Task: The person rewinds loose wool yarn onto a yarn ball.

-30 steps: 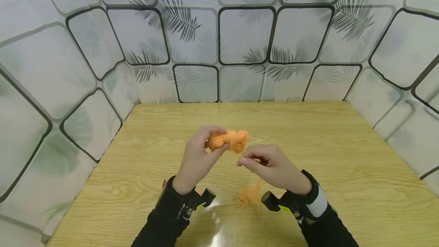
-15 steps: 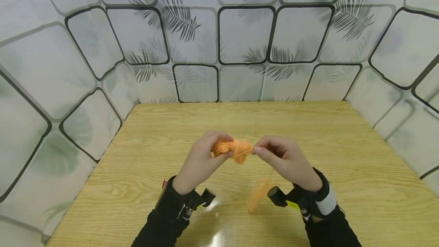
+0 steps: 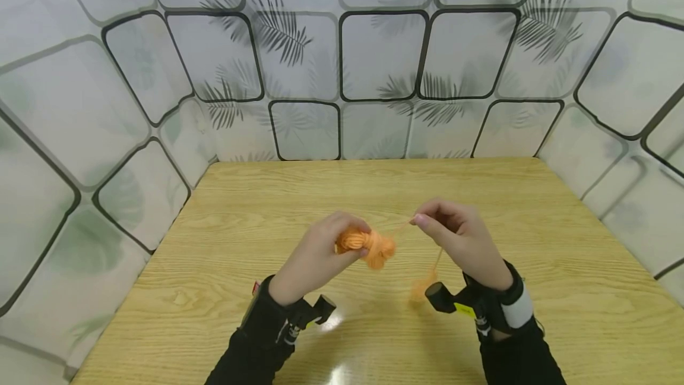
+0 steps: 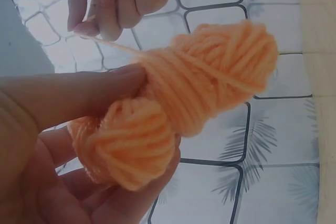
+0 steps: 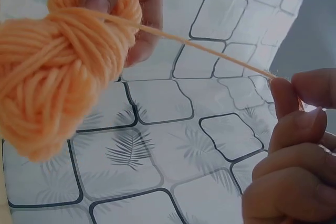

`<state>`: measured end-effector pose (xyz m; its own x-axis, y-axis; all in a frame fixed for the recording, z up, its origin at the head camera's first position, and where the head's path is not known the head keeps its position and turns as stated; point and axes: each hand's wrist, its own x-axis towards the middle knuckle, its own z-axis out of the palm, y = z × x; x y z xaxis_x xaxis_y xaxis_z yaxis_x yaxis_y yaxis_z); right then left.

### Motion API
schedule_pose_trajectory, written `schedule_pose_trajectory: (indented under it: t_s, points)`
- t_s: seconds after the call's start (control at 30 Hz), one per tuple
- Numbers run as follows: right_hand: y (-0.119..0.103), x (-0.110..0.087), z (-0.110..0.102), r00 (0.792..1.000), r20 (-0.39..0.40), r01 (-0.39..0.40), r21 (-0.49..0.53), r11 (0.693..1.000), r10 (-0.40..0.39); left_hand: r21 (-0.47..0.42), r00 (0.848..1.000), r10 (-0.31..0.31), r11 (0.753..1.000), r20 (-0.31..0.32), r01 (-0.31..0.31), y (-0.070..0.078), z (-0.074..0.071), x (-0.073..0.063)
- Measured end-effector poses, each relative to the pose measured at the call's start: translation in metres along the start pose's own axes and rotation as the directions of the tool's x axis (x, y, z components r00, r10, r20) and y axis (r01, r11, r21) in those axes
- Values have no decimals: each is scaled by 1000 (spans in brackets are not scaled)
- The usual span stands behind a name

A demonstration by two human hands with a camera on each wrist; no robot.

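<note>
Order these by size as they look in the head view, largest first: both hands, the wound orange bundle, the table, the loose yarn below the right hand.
1. Table
2. Left hand and right hand, too alike to rank
3. Wound orange bundle
4. Loose yarn, blurred but clearly smaller

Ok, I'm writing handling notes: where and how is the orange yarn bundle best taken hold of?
Probably pinch the yarn bundle by its left end, coming from the person's left, as the left hand does: wraps circle its middle, and a strand runs from them to the right hand, so leave that side free.
</note>
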<state>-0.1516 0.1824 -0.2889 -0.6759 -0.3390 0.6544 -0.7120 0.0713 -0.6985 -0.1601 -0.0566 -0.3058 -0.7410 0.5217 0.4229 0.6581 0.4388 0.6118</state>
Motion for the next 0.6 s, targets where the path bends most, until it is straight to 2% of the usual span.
schedule_pose_trajectory:
  t_s: [0.23, 0.37, 0.6]
  points:
    - [7, 3, -5, 998, -56, -37, -28, 999, 35, -56, 997, 39, 998, 65, -35, 0, -1, 1]
    - [13, 5, -6, 995, -77, -73, -53, 996, 69, -125, 992, 49, 992, 119, -34, 2, -4, 0]
    - [26, 9, -6, 994, -49, -101, -80, 992, 98, -321, 981, 84, 947, 177, -23, 3, -7, -2]
